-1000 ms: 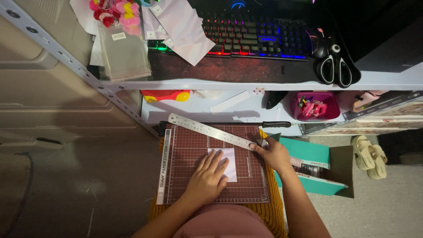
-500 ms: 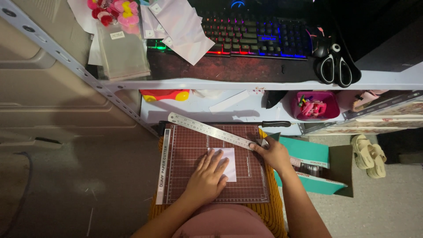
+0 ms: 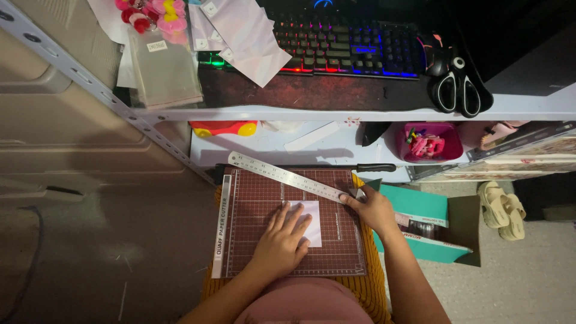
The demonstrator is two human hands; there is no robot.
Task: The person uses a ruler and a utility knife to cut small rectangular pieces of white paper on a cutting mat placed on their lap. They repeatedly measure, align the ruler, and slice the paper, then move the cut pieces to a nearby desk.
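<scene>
My left hand [image 3: 282, 243] lies flat, its fingers [image 3: 287, 216] spread wide and pressing down on a small white sheet of paper [image 3: 312, 223]. The paper sits under the fingertips and palm edge, with its right part showing bare beside the hand. It lies near the middle of the brown gridded cutting board [image 3: 258, 198], just below the metal blade arm [image 3: 288, 176] that crosses the board at a slant from upper left to lower right.

My right hand [image 3: 373, 209] is closed around the low end of that arm, fingers curled tight on the handle at the board's right edge, just beside the paper but not touching it. The 2 hands are near each other, with the paper between them.

The board rests on a mustard-yellow cushion [image 3: 372, 288] across my lap. To the right stands a teal box [image 3: 429, 231], and beyond it 1 pair of pale sandals [image 3: 503, 207] on the floor. Ahead, a white shelf [image 3: 336, 113] carries a backlit keyboard [image 3: 348, 51], black scissors [image 3: 456, 90] and loose white papers [image 3: 252, 36]. Beneath it sit a pink tray [image 3: 429, 141] of small clips and a red and yellow toy [image 3: 223, 128].
</scene>
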